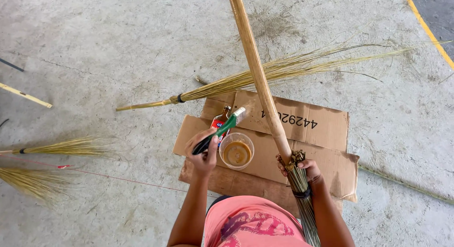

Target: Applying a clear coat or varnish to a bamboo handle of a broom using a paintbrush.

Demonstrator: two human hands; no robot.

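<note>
- The floor [118, 53] is bare grey concrete, scuffed and cracked, with a yellow painted line [428, 29] running across the corner at 1 o'clock.
- Flattened brown cardboard sheets [326, 152] lie overlapping on the floor at the centre, printed side up.
- On the cardboard, just below centre, sits a clear plastic cup [237, 151] holding a shallow pool of brown liquid.
- Touching the cup's rim at its 11 o'clock stands a small bottle [221, 120] with a dark cap and a red label; its contents cannot be made out.
- The left hand [204, 154] is closed around the dark handle of a green brush [222, 128], whose pale bristles point toward 1 o'clock, above the bottle.
- The right hand [302, 169] is wrapped around the joint where a bamboo pole [257, 72] meets a bound bundle of broom sticks [302, 199]; the pole rises toward 12 o'clock and out of view.
- A loose stick broom bundle [283, 69], tied with a dark band near its thin end, lies on the floor behind the cardboard, fanning toward 2 o'clock.
- Two more straw bundles [52, 157] lie at 9 o'clock, with a thin red string [118, 177] stretched across the floor beside them.
- A pale stick [26, 95] lies at 10 o'clock near the frame edge.
- The person's pink shirt [250, 223] shows at 6 o'clock.
</note>
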